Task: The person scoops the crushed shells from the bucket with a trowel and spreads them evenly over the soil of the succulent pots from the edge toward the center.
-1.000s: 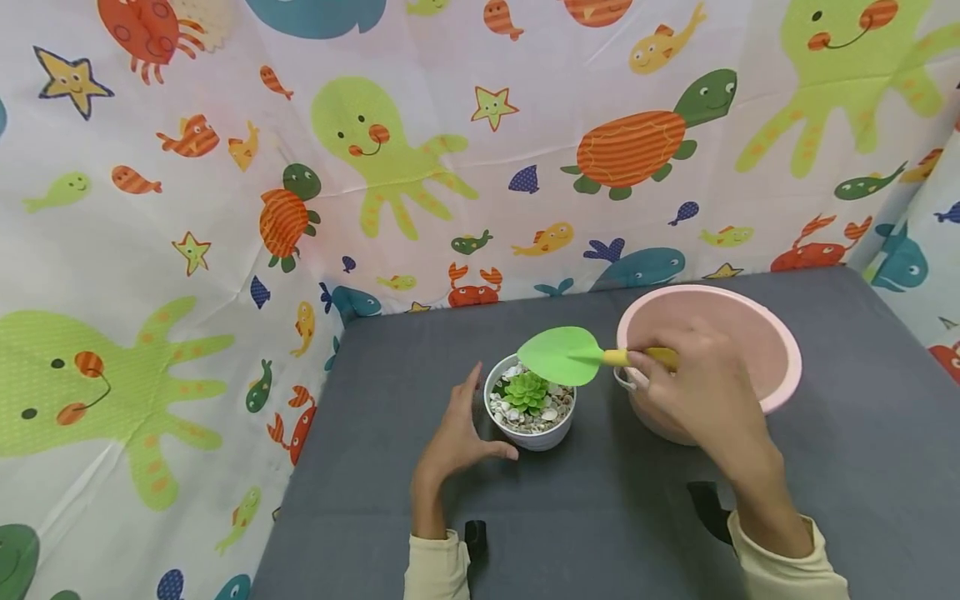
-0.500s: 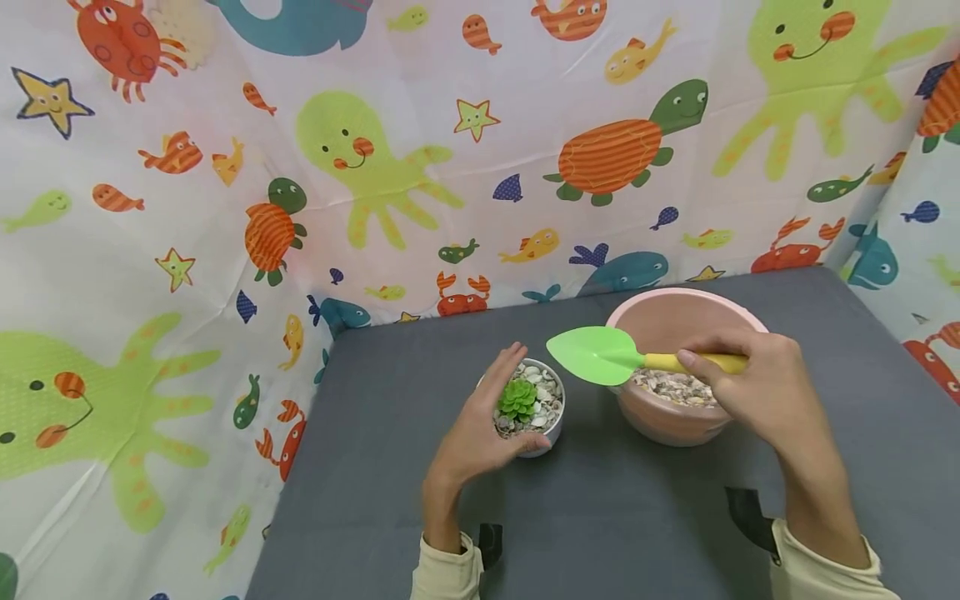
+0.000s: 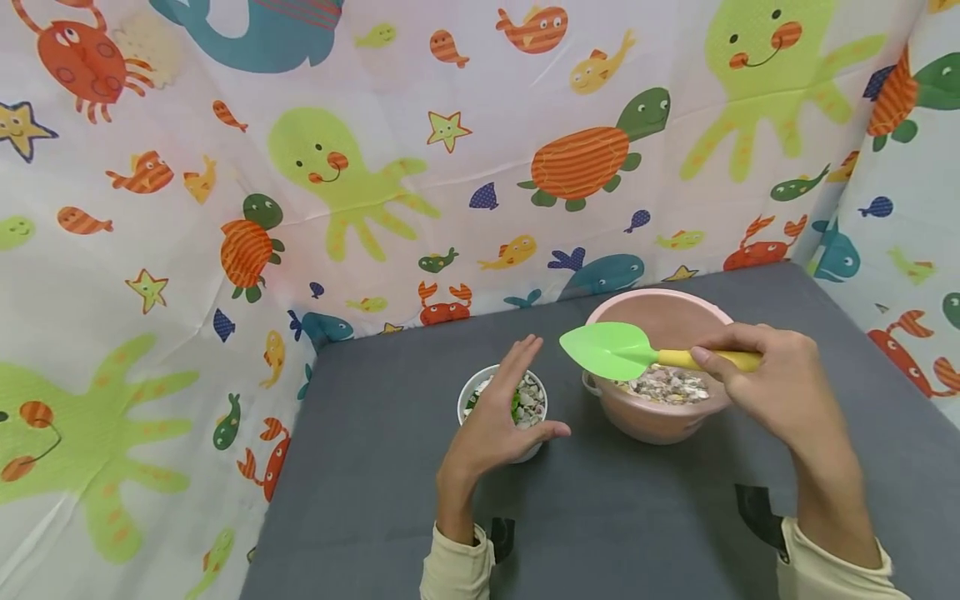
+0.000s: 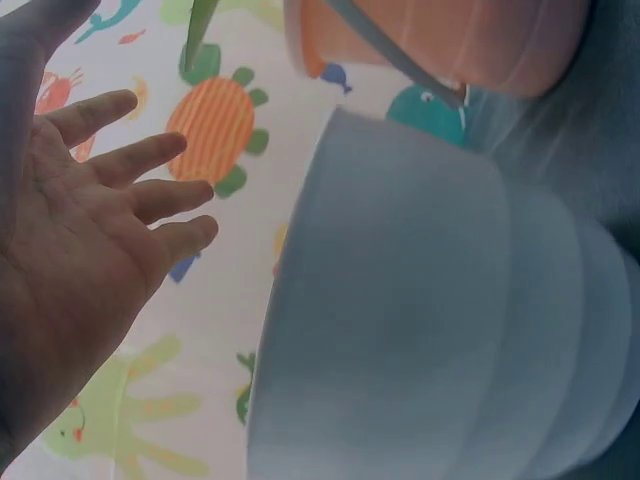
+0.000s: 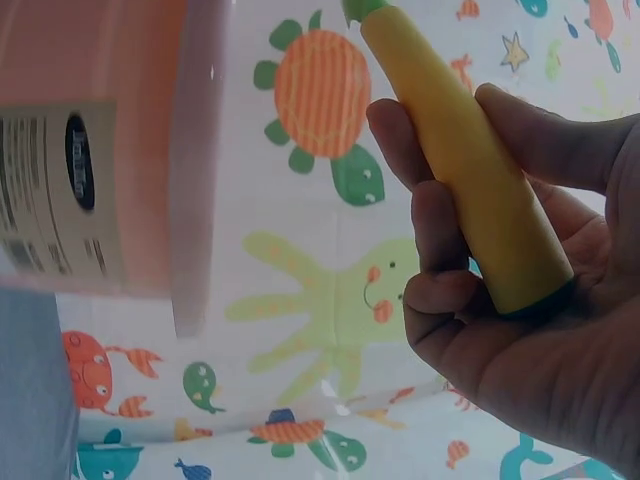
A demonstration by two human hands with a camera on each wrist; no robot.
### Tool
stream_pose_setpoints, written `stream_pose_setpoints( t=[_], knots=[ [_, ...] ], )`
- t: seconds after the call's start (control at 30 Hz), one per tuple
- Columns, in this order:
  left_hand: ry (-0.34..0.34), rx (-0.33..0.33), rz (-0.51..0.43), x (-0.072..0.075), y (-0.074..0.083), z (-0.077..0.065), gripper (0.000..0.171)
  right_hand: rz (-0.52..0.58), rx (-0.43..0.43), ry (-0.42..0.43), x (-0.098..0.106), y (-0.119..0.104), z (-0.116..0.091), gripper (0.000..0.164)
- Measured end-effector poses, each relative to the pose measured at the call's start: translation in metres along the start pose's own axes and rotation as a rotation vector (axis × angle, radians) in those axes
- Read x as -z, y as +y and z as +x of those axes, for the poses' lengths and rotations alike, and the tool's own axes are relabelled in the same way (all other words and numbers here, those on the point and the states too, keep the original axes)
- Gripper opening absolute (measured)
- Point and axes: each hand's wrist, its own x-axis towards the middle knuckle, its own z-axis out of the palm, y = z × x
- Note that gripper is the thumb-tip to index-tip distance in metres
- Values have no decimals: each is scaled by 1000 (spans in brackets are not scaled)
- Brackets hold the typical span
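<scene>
My right hand (image 3: pixel 783 375) grips the yellow handle (image 5: pixel 470 160) of a small trowel with a green blade (image 3: pixel 611 350). The blade is held over the left part of a pink bucket (image 3: pixel 660 422), which has pebbles (image 3: pixel 667 386) inside. My left hand (image 3: pixel 498 421) is raised over a white pot (image 3: pixel 467 392), fingers extended and thumb spread, holding nothing. It hides much of the green succulent (image 3: pixel 515 406) among stones in that pot. In the left wrist view the hand (image 4: pixel 100 220) is above the pot's rim, apart from the ribbed pot wall (image 4: pixel 400 300).
A dark grey tabletop (image 3: pixel 360 467) carries both containers, the bucket to the right of the pot. Behind and beside it hangs a white curtain (image 3: pixel 405 83) printed with sea animals. A label (image 5: pixel 60 190) shows on the bucket's side.
The right hand and trowel have moved right, away from above the pot to the bucket. My left hand has gone from beside the pot to over it. The head view has shifted.
</scene>
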Motion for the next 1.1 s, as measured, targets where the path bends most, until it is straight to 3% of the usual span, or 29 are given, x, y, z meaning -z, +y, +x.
stream_pose_setpoints(
  t=[0.4,0.63,0.87,1.1],
  knots=[
    [-48,4,62,-22,8,23,102,-64,-37,63,20,12,-1,13],
    [-13,5,128,-41,14,40,89,-264,-85,20,17,15,8,16],
    [1,-50,208,-59,16,51,91,-391,57,17,-12,19,19,15],
    [15,38,227,-72,16,50,83,-489,214,34,-38,32,28,8]
  ],
)
